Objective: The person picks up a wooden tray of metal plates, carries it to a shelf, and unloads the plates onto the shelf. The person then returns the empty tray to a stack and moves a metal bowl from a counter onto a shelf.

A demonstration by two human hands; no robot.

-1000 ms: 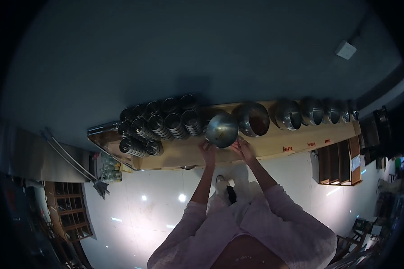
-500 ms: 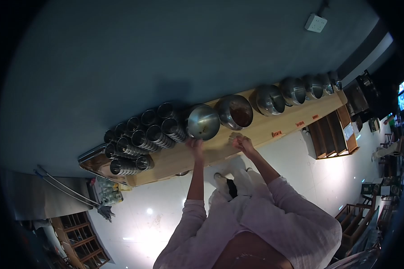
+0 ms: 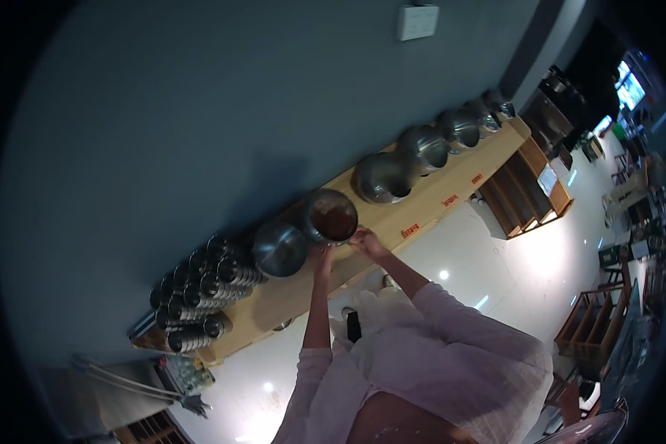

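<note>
A round metal bowl with reddish-brown contents (image 3: 333,220) sits on the long wooden counter (image 3: 381,222) against the wall. My left hand (image 3: 323,257) is at the bowl's lower edge, its fingers partly hidden and too small to make out. At the lower right rim is my right hand (image 3: 365,243), fingers closed on the bowl's edge. Just left of it stands another metal bowl (image 3: 280,250), touching or nearly touching. Stacks of metal cups (image 3: 216,285) fill the counter's left end.
Several more metal bowls (image 3: 424,146) line the counter toward the upper right. A wooden shelf unit (image 3: 525,189) stands beyond the counter. Mops (image 3: 194,403) and bottles (image 3: 192,374) are at lower left. A person (image 3: 633,189) is far off at right.
The view has turned toward the right. My hands have gone from the bowl on the left to the one with reddish-brown contents. My right hand, away from the bowls half a second ago, now touches its rim.
</note>
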